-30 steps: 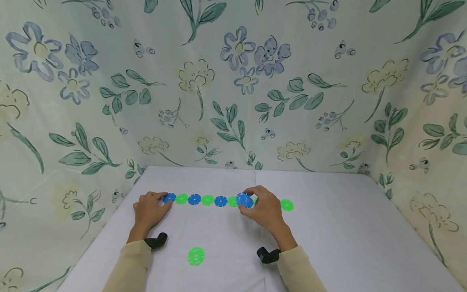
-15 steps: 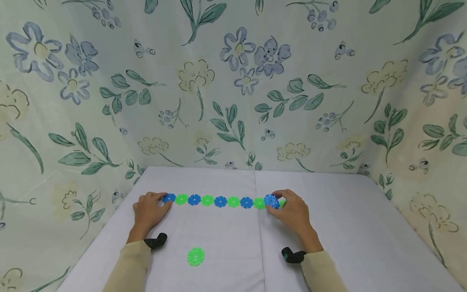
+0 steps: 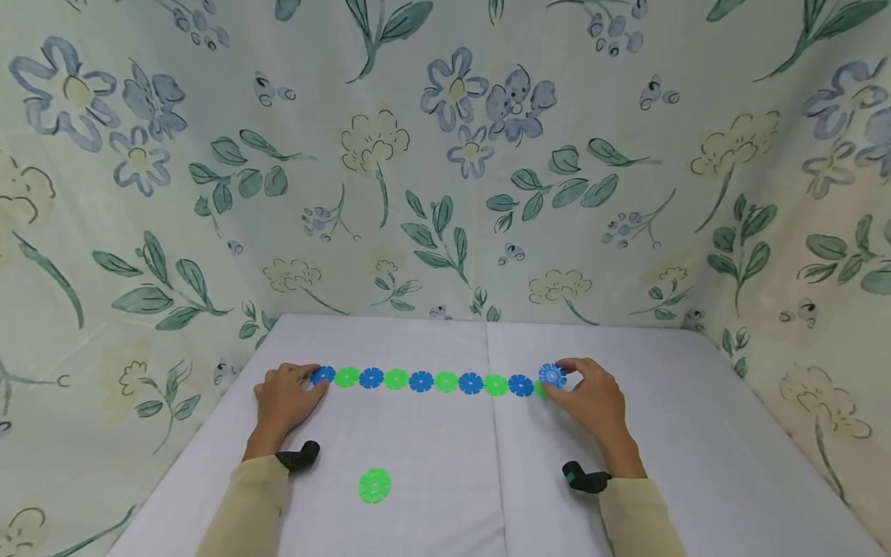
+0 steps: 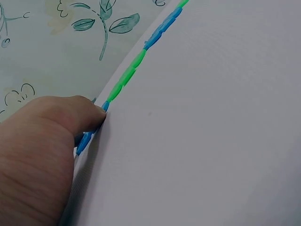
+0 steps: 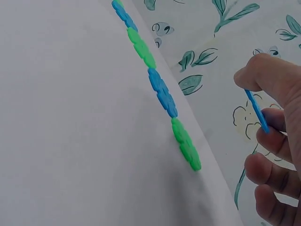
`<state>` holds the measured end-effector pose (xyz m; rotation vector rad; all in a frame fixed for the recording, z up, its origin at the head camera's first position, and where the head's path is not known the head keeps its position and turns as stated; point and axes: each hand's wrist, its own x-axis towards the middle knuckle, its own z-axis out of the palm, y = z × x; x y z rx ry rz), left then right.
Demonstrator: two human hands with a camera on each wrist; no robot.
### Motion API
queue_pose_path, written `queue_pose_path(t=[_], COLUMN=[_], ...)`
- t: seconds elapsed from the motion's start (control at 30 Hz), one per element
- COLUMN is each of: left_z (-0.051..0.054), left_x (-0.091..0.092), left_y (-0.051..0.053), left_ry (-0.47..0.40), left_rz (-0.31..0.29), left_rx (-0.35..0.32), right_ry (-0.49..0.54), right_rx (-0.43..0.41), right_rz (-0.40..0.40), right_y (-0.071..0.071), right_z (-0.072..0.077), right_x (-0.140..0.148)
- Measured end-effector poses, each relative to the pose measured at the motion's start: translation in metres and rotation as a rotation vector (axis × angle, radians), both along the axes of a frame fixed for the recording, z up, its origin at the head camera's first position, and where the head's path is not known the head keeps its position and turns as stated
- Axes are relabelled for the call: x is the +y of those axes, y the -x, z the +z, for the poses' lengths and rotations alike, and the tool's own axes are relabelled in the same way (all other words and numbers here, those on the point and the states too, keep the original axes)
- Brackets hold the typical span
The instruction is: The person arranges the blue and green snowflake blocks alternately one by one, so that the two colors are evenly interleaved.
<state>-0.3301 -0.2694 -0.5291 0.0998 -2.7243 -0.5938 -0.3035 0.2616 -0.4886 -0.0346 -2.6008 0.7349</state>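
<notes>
A row of alternating blue and green notched plastic discs (image 3: pixel 421 381) runs across the table, meeting edge to edge; whether they interlock I cannot tell. At its left end my left hand (image 3: pixel 284 398) pinches the first blue disc (image 4: pixel 83 142) between thumb and fingers, partly covering it. Off the table, my right hand (image 3: pixel 592 398) holds a single blue disc (image 3: pixel 552 376) by its edges, thumb against fingertips. That disc hovers over the row's last green disc (image 5: pixel 186 143), which it partly hides in the head view; the right wrist view shows the two apart.
One loose green disc (image 3: pixel 374 486) lies nearer the front, between the forearms. White cloth covers the table (image 3: pixel 431 441), with a crease right of centre. Floral curtain (image 3: pixel 445 193) closes off the back and sides. Each wrist wears a small black camera (image 3: pixel 585 478).
My right hand has travelled right along the row with the blue disc, uncovering discs it was hiding. The left hand stays in place on the end disc.
</notes>
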Motion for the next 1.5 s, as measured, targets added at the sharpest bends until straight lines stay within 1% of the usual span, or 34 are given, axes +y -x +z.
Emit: queue_pose_path(t=[0.23,0.37,0.5,0.77,0.93,1.13,1.5], left_z=[-0.002,-0.002,-0.002,0.0,0.0,0.0,0.004], left_x=[-0.002,-0.003,-0.002,-0.001,-0.002,-0.002,-0.001], left_y=[0.0,0.002,0.003,0.002,0.002,0.001,-0.001], left_ry=[0.001,0.0,0.0,-0.004,-0.012,-0.01,-0.012], left_rz=[0.008,0.0,0.002,-0.005,-0.005,-0.009,-0.013], left_rx=[0.0,0.01,0.014,0.008,-0.003,-0.002,-0.01], right_ry=[0.105,0.143,0.144,0.088,0.083,0.092,0.086], right_rx=[-0.102,-0.133,-0.139,-0.155,-0.17,-0.176,-0.176], right_rz=[-0.096,-0.141,-0.171,-0.233,-0.24,-0.226,-0.212], right_y=[0.004,0.005,0.007,0.007,0.007,0.008,0.008], right_z=[-0.014,-0.019,-0.022,-0.023,-0.025,-0.028,-0.032], right_x=[0.012,0.015,0.016,0.019,0.02,0.02,0.022])
